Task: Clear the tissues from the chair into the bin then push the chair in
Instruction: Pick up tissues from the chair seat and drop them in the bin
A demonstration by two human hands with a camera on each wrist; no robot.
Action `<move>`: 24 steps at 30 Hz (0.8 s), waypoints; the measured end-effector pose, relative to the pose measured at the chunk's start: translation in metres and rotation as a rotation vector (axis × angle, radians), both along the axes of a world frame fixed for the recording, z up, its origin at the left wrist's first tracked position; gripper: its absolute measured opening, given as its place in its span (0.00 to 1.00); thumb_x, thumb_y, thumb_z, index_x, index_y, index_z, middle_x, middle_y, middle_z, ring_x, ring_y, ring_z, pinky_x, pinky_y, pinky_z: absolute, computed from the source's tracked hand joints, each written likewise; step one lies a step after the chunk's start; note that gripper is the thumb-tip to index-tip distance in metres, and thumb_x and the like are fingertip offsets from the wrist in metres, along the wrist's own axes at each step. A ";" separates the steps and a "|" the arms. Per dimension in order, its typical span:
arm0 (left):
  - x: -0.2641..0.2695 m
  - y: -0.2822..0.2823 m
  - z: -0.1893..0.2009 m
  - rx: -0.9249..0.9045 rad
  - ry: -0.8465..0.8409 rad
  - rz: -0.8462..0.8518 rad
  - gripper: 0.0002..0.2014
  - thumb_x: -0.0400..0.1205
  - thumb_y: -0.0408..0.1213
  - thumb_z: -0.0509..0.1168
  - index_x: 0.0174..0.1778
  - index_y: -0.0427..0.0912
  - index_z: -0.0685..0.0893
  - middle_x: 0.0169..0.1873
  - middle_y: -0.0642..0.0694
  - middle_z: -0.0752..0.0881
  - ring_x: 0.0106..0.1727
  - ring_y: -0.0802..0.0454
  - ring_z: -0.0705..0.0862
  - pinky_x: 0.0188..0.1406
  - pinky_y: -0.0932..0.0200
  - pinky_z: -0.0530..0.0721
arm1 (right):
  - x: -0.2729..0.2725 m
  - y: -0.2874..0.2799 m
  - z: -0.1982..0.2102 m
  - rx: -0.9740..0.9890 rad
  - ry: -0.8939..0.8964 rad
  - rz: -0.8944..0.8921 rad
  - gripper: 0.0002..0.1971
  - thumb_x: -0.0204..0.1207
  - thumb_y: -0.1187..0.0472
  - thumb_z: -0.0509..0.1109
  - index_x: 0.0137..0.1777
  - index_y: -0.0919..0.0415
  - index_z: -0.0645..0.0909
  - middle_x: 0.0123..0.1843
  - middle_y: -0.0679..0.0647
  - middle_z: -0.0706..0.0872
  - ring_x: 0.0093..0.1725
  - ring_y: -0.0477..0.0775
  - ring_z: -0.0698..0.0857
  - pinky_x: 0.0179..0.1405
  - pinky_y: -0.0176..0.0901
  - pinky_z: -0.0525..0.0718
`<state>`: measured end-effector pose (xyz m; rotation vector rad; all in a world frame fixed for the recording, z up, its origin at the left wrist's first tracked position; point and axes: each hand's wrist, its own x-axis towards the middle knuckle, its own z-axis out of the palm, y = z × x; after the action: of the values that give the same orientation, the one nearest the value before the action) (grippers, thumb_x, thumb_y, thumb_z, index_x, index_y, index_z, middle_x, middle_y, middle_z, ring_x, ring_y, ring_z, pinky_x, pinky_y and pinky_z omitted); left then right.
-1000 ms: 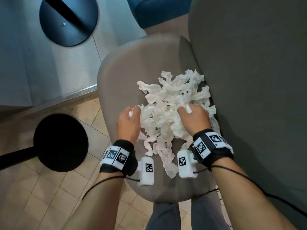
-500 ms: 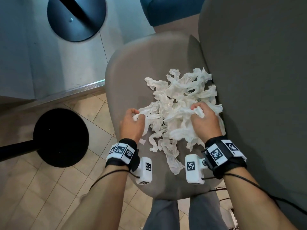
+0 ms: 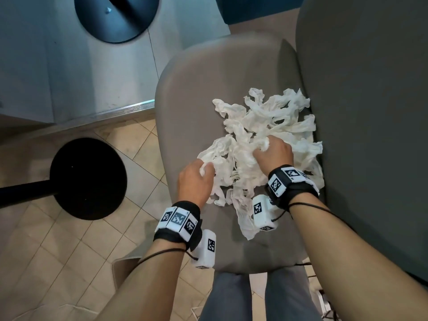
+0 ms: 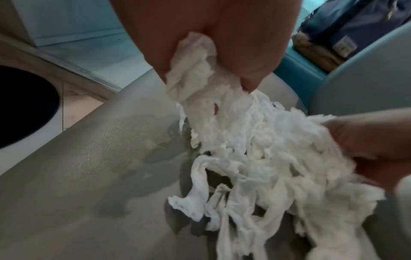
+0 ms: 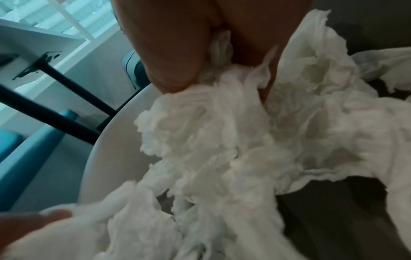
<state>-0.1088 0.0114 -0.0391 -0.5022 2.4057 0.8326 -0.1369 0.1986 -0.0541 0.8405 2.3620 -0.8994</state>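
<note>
A heap of crumpled white tissues [image 3: 266,126] lies on the grey padded chair seat [image 3: 199,89], close against the chair back [image 3: 370,112]. My left hand [image 3: 196,179] grips the heap's left side, with a wad of tissues [image 4: 195,70] squeezed between its curled fingers. My right hand [image 3: 273,151] clutches the middle of the heap, and in the right wrist view tissues [image 5: 222,140] bulge out below its curled fingers. Loose strands trail toward the seat's front edge. No bin shows in any view.
A black round table base [image 3: 89,179] with its pole stands on the tiled floor left of the chair. A second dark round base [image 3: 115,17] sits on the raised grey floor at the top. A teal seat [image 3: 254,8] lies beyond the chair. My legs are at the seat's front.
Both hands have curled tighter into the tissues and drawn closer together, bunching the heap. The left hand has pulled its side of the heap inward; the view has drifted left.
</note>
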 end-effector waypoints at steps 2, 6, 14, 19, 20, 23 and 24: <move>0.004 0.000 0.009 0.045 0.079 0.070 0.11 0.81 0.44 0.63 0.38 0.41 0.83 0.37 0.44 0.84 0.41 0.43 0.83 0.39 0.50 0.81 | 0.001 0.002 0.002 -0.041 0.032 -0.064 0.07 0.72 0.63 0.66 0.41 0.68 0.79 0.39 0.60 0.84 0.44 0.65 0.80 0.39 0.45 0.72; 0.010 0.004 0.025 0.200 0.084 0.266 0.09 0.78 0.30 0.63 0.39 0.49 0.83 0.42 0.49 0.88 0.36 0.48 0.88 0.28 0.60 0.86 | 0.007 0.012 0.015 -0.075 0.176 -0.190 0.02 0.71 0.69 0.63 0.39 0.64 0.77 0.41 0.59 0.82 0.41 0.61 0.77 0.40 0.43 0.71; 0.015 0.018 0.035 0.286 0.054 0.377 0.08 0.81 0.34 0.60 0.41 0.51 0.81 0.33 0.50 0.83 0.25 0.51 0.72 0.23 0.60 0.72 | 0.028 0.030 0.040 -0.354 0.265 -0.499 0.10 0.71 0.70 0.61 0.44 0.56 0.81 0.34 0.45 0.80 0.33 0.46 0.77 0.36 0.39 0.76; 0.015 0.022 0.040 0.323 -0.033 0.284 0.08 0.78 0.43 0.71 0.37 0.47 0.80 0.40 0.50 0.86 0.35 0.52 0.80 0.36 0.58 0.79 | 0.032 0.039 0.052 -0.473 0.216 -0.544 0.03 0.70 0.61 0.74 0.37 0.55 0.83 0.32 0.45 0.82 0.34 0.46 0.80 0.40 0.41 0.79; 0.016 0.022 0.040 0.323 -0.058 0.264 0.07 0.77 0.39 0.71 0.37 0.48 0.79 0.40 0.51 0.86 0.33 0.52 0.80 0.35 0.56 0.81 | 0.033 0.041 0.053 -0.472 0.219 -0.513 0.06 0.70 0.64 0.74 0.35 0.55 0.81 0.30 0.46 0.80 0.32 0.47 0.78 0.37 0.41 0.78; 0.020 0.023 0.041 0.370 -0.128 0.242 0.07 0.77 0.31 0.69 0.40 0.48 0.80 0.43 0.55 0.86 0.34 0.47 0.86 0.38 0.44 0.89 | 0.039 0.049 0.053 -0.448 0.209 -0.484 0.17 0.68 0.75 0.69 0.29 0.52 0.74 0.27 0.47 0.74 0.29 0.48 0.71 0.35 0.42 0.72; 0.021 0.023 0.042 0.390 -0.143 0.242 0.07 0.79 0.30 0.68 0.41 0.48 0.81 0.47 0.55 0.87 0.35 0.46 0.87 0.39 0.43 0.90 | 0.041 0.051 0.054 -0.451 0.205 -0.492 0.19 0.69 0.75 0.69 0.28 0.51 0.72 0.28 0.47 0.73 0.29 0.50 0.72 0.36 0.44 0.72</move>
<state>-0.0882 0.0347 0.0033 -0.6763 2.0079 1.2898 -0.0961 0.2496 0.0000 1.1967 2.0019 -1.7096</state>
